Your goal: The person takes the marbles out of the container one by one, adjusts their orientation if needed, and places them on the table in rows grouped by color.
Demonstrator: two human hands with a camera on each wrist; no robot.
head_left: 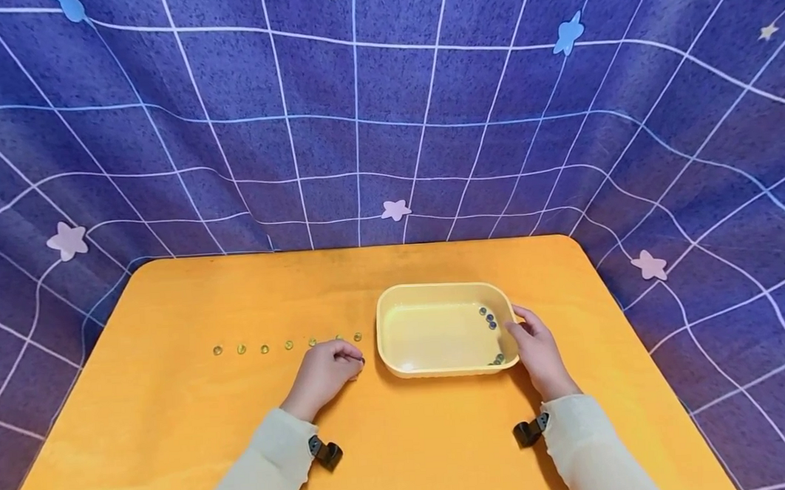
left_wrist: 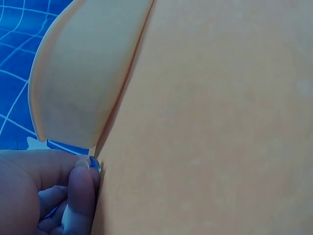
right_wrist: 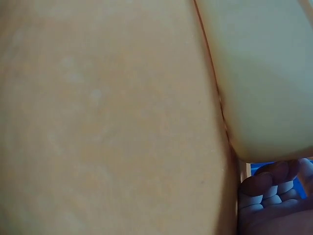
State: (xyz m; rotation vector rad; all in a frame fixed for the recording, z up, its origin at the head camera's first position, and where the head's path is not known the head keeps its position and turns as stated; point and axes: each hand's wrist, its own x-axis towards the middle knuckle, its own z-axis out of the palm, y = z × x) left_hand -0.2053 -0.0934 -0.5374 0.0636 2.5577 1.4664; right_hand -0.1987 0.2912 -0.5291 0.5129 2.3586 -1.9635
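My left hand (head_left: 327, 374) pinches a small glass marble (left_wrist: 95, 163) between thumb and fingertips, close over the table just left of the pale yellow plastic basin (head_left: 432, 371). Behind that hand, a row of several similar clear marbles (head_left: 265, 348) runs leftward across the table, a couple of them partly covered by the hand. My right hand (head_left: 543, 355) grips the basin's right end, its thumb over the rim and the other fingers outside, under the wall in the right wrist view. Inside the basin, several marbles (head_left: 490, 319) lie in two small groups near the right end.
An orange-yellow tabletop (head_left: 403, 444) carries everything. Blue curtains (head_left: 334, 144) with a white grid and stars hang behind it and down both sides. Each wrist wears a black camera on a strap, the left camera (head_left: 326, 453) lying near the table surface.
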